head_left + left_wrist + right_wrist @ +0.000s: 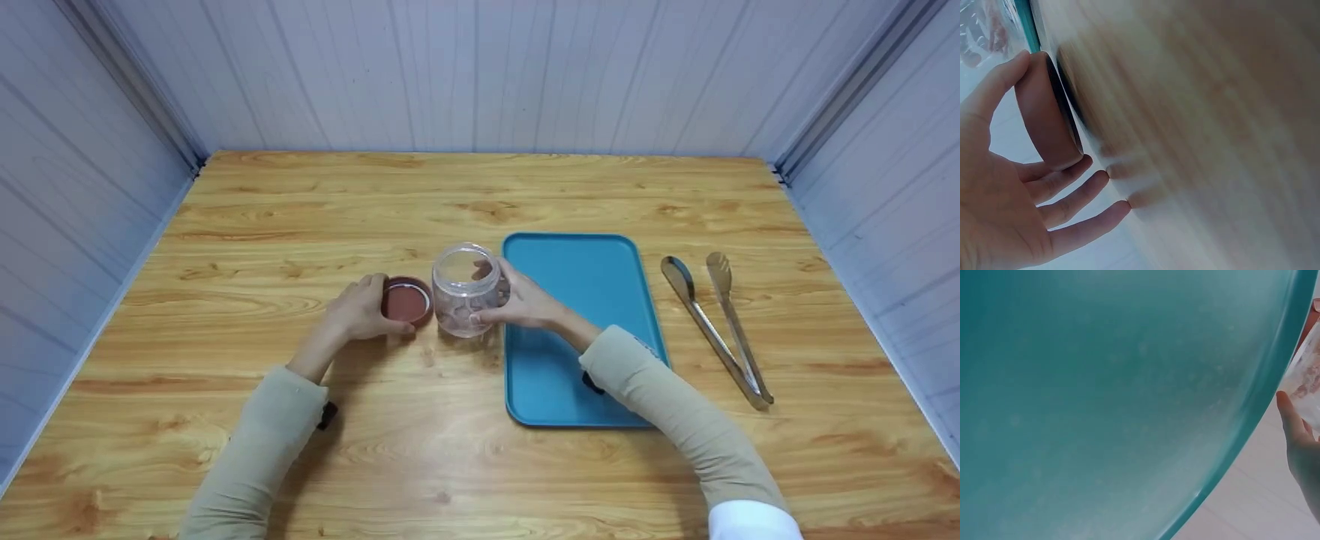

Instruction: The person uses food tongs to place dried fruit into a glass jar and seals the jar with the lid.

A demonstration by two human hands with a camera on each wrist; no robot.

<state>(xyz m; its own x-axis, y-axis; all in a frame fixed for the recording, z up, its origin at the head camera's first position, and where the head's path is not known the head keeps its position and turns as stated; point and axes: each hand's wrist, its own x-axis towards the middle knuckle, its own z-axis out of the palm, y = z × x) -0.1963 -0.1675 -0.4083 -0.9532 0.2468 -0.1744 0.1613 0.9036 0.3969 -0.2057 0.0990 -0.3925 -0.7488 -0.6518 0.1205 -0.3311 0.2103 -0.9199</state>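
Note:
My left hand (360, 311) holds a reddish-brown round lid (406, 304) by its rim, thumb on one side and fingers on the other. The lid's inner side faces up. In the left wrist view, the lid (1044, 112) is close to the wooden surface, and the other fingertips of the left hand (1033, 208) touch that surface. Just right of the lid is a clear, open-topped jar (457, 300), which my right hand (521, 300) grips around its right side. At the right edge of the right wrist view, only part of the jar (1306, 382) shows.
A blue tray (577, 277) lies under the right forearm, just right of the jar. Farther right, metal tongs (720, 330) lie spread on the wooden table (420, 480). Pale panel walls (480, 75) stand at the back and both sides.

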